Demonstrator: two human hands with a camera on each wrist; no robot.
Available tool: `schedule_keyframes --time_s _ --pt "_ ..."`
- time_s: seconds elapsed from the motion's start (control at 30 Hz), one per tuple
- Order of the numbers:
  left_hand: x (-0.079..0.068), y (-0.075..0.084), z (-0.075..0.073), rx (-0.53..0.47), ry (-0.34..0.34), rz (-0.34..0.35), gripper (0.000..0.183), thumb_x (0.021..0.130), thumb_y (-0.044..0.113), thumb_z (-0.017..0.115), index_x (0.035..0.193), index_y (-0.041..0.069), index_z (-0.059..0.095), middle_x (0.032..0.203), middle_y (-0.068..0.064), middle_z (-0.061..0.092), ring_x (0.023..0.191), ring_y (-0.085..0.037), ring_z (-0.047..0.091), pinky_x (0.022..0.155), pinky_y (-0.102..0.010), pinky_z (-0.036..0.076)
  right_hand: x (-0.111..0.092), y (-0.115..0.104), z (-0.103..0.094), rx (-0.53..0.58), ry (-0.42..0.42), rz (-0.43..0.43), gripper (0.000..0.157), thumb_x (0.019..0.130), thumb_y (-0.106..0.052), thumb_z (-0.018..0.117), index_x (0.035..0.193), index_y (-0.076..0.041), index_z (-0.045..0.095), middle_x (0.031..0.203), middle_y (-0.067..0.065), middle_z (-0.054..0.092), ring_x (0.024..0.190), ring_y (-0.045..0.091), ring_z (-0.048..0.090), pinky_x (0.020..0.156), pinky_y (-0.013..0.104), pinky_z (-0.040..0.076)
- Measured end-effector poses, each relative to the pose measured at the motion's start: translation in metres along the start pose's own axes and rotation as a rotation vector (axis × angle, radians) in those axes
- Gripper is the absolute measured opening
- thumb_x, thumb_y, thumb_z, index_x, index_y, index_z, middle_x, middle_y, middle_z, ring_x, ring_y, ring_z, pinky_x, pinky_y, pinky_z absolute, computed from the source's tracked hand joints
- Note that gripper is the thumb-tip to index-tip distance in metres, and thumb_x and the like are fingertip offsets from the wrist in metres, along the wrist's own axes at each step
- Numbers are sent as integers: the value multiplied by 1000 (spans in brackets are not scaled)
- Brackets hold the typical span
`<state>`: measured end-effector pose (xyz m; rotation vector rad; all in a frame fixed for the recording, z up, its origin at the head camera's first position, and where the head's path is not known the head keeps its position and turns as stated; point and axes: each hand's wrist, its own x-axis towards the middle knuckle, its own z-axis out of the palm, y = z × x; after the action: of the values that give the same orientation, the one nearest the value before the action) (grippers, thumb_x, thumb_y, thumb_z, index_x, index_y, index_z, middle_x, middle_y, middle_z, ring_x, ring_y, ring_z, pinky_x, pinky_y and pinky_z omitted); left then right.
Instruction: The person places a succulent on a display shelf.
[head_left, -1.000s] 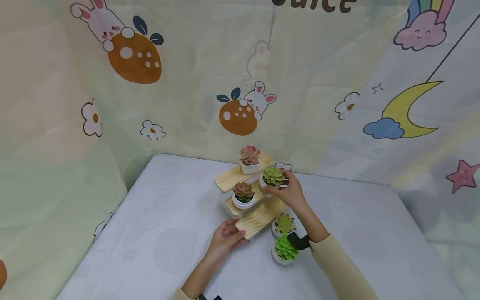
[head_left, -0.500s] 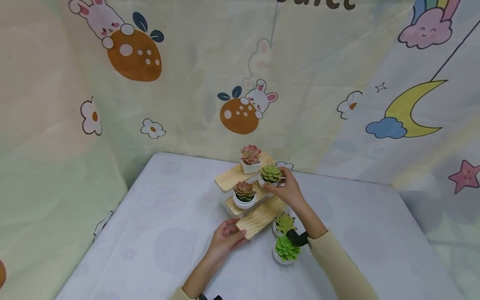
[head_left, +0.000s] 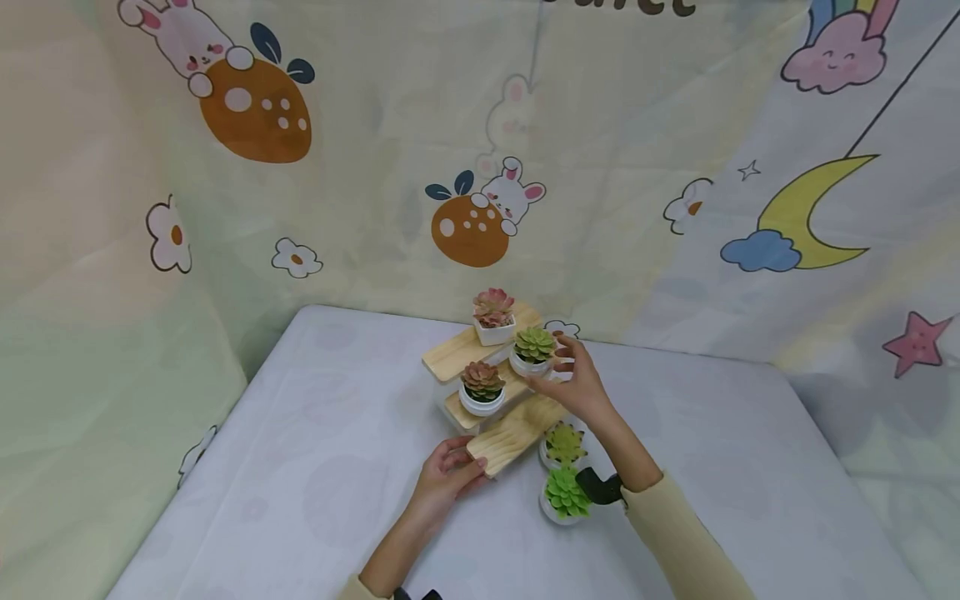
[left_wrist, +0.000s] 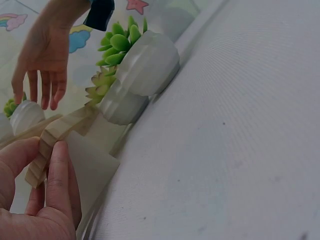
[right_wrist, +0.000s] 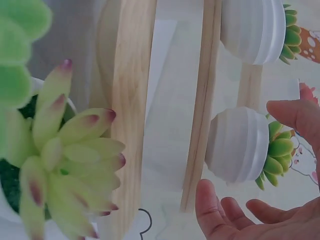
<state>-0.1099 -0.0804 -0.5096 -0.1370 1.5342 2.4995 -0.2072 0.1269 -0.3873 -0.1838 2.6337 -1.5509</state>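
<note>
A small three-tier wooden plant stand holds potted succulents. My left hand (head_left: 442, 477) pinches the near end of its lowest board (head_left: 517, 433), thumb above and fingers below in the left wrist view. A green succulent in a round white pot (right_wrist: 237, 145) sits on the middle board (right_wrist: 200, 100). Around that pot my right hand (head_left: 581, 387) spreads its fingers and thumb, with a gap to the pot in the right wrist view. To its left on the same board stands a reddish-brown succulent (head_left: 483, 379). The top board (head_left: 450, 357) bears a pink succulent (head_left: 493, 308) in a square white pot.
Two more potted succulents, one yellow-green with reddish tips (head_left: 564, 443) and one bright green (head_left: 567, 492), stand on the white-covered table (head_left: 337, 467) right of the stand, close to my right forearm. A printed cloth backdrop (head_left: 375, 167) rises behind the table.
The green succulent has shifted slightly left and settled on the middle board, and my right fingers have loosened from its pot. My left hand keeps its hold on the lowest board.
</note>
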Motion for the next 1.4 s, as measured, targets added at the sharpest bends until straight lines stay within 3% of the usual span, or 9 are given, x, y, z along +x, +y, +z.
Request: schedule_keyframes --time_s 0.23,0.47,0.73,0.93,1.3,1.4 --pt "-1 1 1 9 2 1 54 89 -1 67 134 -9 38 102 -8 59 90 -15 64 84 -30 59 -19 8 -4 63 58 52 80 86 -15 74 149 -4 26 141 24 37 122 40 43 88 45 51" --pt "0 1 1 12 11 -17 54 90 -1 67 134 -8 38 102 -8 58 89 -14 64 82 -27 59 -40 12 -11 75 124 60 73 86 -19 75 145 -7 35 136 18 44 117 35 48 79 32 51" --pt "-1 2 0 26 15 -25 54 90 1 67 134 -7 37 100 -5 59 88 -14 64 81 -27 59 -64 15 -15 95 149 45 66 86 -18 76 142 -9 41 134 12 47 115 30 51 86 30 48" --pt "1 1 0 38 23 -27 54 90 1 67 135 -7 38 101 -5 59 88 -14 64 80 -26 59 -77 23 -15 95 186 48 63 85 -17 77 139 -10 44 132 11 50 112 26 52 82 22 48" --pt "3 2 0 54 39 -47 54 90 3 68 135 -6 38 101 -6 59 86 -13 64 79 -25 59 -112 45 1 173 231 196 66 85 -19 78 140 -9 43 132 12 50 113 24 51 81 18 48" --pt "4 1 0 51 37 -51 54 90 3 68 135 -6 38 101 -6 59 86 -13 64 80 -26 59 -118 52 9 160 246 209 67 83 -18 79 139 -7 43 133 14 50 114 26 51 83 22 48"
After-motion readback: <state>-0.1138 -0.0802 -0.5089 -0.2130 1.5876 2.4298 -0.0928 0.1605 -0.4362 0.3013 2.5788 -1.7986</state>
